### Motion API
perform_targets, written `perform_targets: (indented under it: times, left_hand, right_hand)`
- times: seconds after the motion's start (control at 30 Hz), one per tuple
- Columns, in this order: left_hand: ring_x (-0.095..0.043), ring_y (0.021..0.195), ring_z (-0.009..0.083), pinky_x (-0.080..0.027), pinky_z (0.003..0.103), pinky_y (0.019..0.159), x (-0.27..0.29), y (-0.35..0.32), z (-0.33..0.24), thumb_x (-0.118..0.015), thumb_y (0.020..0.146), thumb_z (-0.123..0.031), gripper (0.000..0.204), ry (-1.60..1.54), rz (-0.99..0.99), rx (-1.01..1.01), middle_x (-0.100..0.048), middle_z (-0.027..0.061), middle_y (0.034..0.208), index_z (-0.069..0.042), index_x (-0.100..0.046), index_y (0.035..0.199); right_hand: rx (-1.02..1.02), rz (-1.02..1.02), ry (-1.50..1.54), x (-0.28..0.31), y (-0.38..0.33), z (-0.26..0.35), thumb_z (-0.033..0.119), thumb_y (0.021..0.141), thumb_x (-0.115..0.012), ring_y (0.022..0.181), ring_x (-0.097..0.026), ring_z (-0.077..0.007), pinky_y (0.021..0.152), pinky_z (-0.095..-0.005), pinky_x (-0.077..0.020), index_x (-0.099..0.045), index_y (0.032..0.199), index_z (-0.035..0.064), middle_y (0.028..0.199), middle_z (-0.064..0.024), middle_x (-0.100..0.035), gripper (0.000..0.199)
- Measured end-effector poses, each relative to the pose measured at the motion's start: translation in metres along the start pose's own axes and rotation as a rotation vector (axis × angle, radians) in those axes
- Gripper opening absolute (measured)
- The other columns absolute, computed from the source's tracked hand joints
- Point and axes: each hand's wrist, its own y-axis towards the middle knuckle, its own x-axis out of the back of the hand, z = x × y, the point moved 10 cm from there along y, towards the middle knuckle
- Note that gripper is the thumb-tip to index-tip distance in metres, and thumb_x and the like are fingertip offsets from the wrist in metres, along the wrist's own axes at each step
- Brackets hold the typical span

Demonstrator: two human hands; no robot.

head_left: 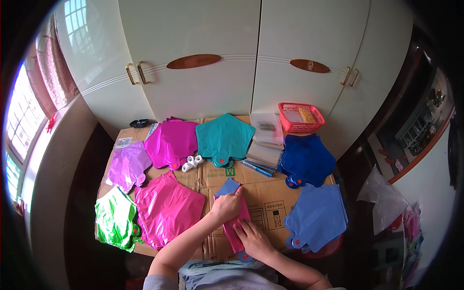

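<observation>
A narrow folded strip of pink and blue foil balloons (235,240) lies on the cardboard in front of me. My left hand (226,207) is closed on its upper part, where a blue corner sticks out past the knuckles. Lower down, my right hand (253,240) rests flat on the strip with fingers stretched out. A blue tab with a red dot shows below the strip's near end. Flat stacks of similar balloons lie around: hot pink (169,208) and green (116,217) to the left, light blue (316,217) to the right.
Purple (128,165), magenta (171,141), teal (224,137) and dark blue (308,159) stacks line the back of the cardboard (210,181). White ribbon rolls (192,163), clear plastic sleeves (265,153) and a red basket (299,126) stand there too. White cupboards (193,92) rise behind.
</observation>
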Motion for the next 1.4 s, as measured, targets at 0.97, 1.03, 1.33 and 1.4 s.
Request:
perform_targets:
  times: [0.97,1.03,1.33,1.4]
  left_hand:
    - [-0.051,0.108,0.0383,-0.045,0.039,0.093,0.004,-0.049,0.078,-0.078,0.068,-0.019,0.106,-0.861,-0.220,0.194,-0.048,0.0282,0.117,0.007,-0.008,0.143]
    - [-0.060,0.096,0.0366,-0.049,0.039,0.087,0.013,-0.060,0.056,-0.079,0.066,-0.020,0.112,-0.759,-0.104,0.269,-0.059,0.0237,0.102,0.009,-0.004,0.143]
    - [-0.060,0.087,0.0329,-0.046,0.044,0.077,0.013,-0.072,0.043,-0.079,0.063,-0.031,0.055,-0.093,-0.212,0.092,-0.064,0.0157,0.079,-0.001,-0.057,0.103]
    - [-0.060,0.087,0.0318,-0.045,0.044,0.075,0.016,-0.069,0.044,-0.078,0.064,-0.034,0.043,-0.064,-0.210,0.083,-0.063,0.0143,0.076,-0.003,-0.059,0.087]
  right_hand:
    - [-0.005,-0.007,0.008,0.004,0.002,0.002,0.011,0.082,-0.047,0.124,-0.042,-0.0352,0.105,-0.0421,-0.0370,-0.052,0.123,-0.0015,0.126,-0.0208,-0.047,0.042]
    - [-0.006,-0.011,0.003,0.002,0.000,-0.001,0.011,0.083,-0.047,0.124,-0.042,-0.0354,0.105,-0.0419,-0.0367,-0.052,0.122,-0.0014,0.126,-0.0210,-0.047,0.042]
    - [0.037,0.005,0.008,0.002,0.005,0.000,0.011,0.084,-0.047,0.126,-0.042,-0.0326,0.105,-0.0399,-0.0382,-0.054,0.121,0.0013,0.127,-0.0179,-0.049,0.039]
    - [0.053,0.004,0.000,0.001,0.008,-0.002,0.012,0.084,-0.047,0.126,-0.042,-0.0315,0.104,-0.0395,-0.0392,-0.054,0.121,0.0021,0.127,-0.0169,-0.049,0.039]
